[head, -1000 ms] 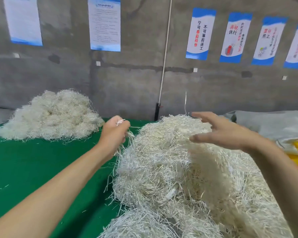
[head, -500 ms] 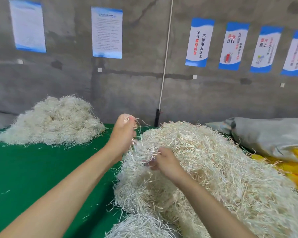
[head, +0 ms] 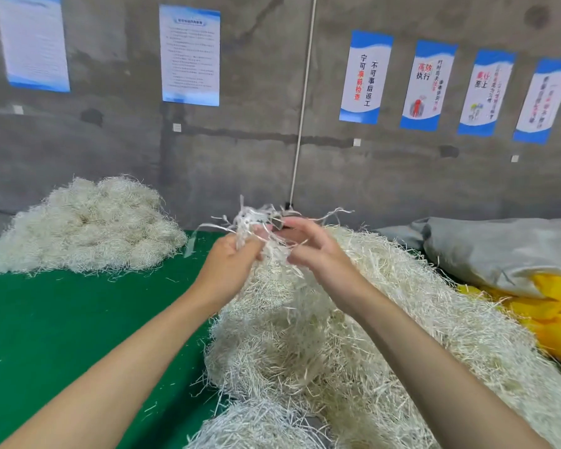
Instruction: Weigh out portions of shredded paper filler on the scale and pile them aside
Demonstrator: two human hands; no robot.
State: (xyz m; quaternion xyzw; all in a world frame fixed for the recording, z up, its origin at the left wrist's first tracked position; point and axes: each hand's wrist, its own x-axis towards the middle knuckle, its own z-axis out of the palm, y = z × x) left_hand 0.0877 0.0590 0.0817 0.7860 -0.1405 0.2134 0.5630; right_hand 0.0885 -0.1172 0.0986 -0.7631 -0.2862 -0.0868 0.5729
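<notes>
A big heap of pale shredded paper filler [head: 386,319] covers the right half of the green table [head: 62,319]. Above its near-left flank both hands hold a lifted tuft of shreds [head: 256,222]. My left hand [head: 230,264] grips the tuft from below with curled fingers. My right hand [head: 308,247] pinches strands of the same tuft from the right. A second, smaller pile of filler [head: 81,228] lies at the far left by the wall. At the bottom edge sits a small clump of shreds [head: 256,426] with a dark patch beside it; no scale is clearly visible.
A grey sack [head: 499,251] and yellow material [head: 557,306] lie to the right of the big heap. A concrete wall with posters [head: 366,76] stands behind the table, and a white pipe [head: 302,108] runs down it. Green surface shows between the two piles.
My right hand has come up out of the heap to meet my left hand, and a tuft of shreds is now lifted between them. The camera has tilted slightly down.
</notes>
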